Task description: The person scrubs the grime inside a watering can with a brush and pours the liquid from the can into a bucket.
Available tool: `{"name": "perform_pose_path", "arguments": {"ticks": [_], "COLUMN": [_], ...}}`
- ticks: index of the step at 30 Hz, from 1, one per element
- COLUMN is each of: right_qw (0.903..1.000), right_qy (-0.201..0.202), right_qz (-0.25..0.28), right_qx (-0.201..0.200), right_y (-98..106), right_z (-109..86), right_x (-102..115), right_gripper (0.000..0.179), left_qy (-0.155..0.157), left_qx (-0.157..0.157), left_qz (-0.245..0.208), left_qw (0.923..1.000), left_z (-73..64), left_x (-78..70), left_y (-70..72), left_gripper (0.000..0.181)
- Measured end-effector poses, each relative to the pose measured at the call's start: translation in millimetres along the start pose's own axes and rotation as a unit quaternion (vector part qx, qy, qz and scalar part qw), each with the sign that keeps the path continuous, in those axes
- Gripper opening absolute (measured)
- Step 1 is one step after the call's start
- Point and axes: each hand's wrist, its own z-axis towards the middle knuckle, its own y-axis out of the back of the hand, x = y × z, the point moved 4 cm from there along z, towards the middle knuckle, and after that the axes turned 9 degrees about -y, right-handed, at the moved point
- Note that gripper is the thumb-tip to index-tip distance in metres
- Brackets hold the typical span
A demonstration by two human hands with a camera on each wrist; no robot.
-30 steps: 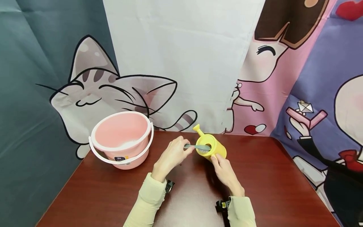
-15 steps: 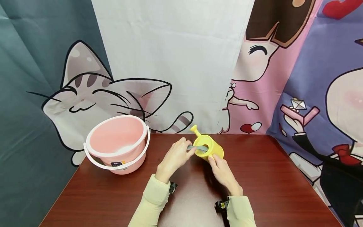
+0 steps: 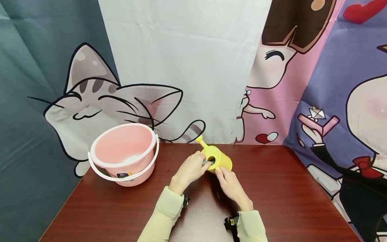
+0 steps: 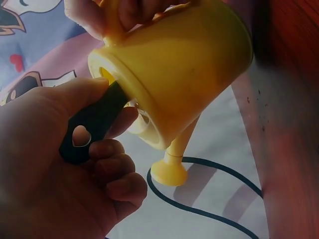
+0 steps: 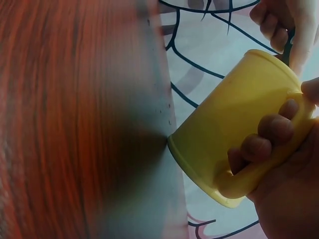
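Observation:
My left hand (image 3: pixel 189 169) pinches the dark grey-green handle of a brush (image 4: pixel 94 119), which has a heart-shaped hole near its end. The brush's head is hidden inside the round opening of a yellow watering can (image 3: pixel 224 162). My right hand (image 3: pixel 232 186) grips the can's handle (image 5: pixel 264 167), fingers curled round it, as the right wrist view shows. Tilted above the table, the can has its top opening turned toward my left hand. Its spout (image 4: pixel 169 172) points away to the far left in the head view.
A pink bucket (image 3: pixel 124 144) with a white rim and a lowered white handle stands at the table's left back. The red-brown wooden table (image 3: pixel 281 191) ends at a cartoon-printed cloth (image 3: pixel 187 67) hanging behind.
The brush has gone deeper into the watering can; its bristled head showed at the opening before. The can and both hands have shifted slightly left and nearer.

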Motion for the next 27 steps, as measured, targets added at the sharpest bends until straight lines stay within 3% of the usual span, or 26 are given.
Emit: {"name": "perform_pose_path", "arguments": {"ticks": [9, 19, 27], "right_qw": [1.0, 1.0, 1.0], "right_qy": [0.0, -0.003, -0.004], "right_qz": [0.002, -0.001, -0.008], "right_qx": [-0.001, -0.002, 0.004], "right_y": [0.4, 0.6, 0.0], "right_z": [-0.1, -0.7, -0.2], "right_x": [1.5, 1.2, 1.3], "right_gripper": [0.025, 0.025, 0.026], "left_qy": [-0.01, -0.05, -0.097], "left_qx": [0.007, 0.035, 0.015], "left_qz": [-0.038, -0.104, -0.083], "left_qw": [0.9992, 0.9927, 0.9917], "left_z": [1.5, 1.3, 1.1], "left_x": [2.5, 10.4, 9.5], "left_y": [-3.5, 0.4, 3.8], "left_gripper": [0.02, 0.015, 0.009]}}
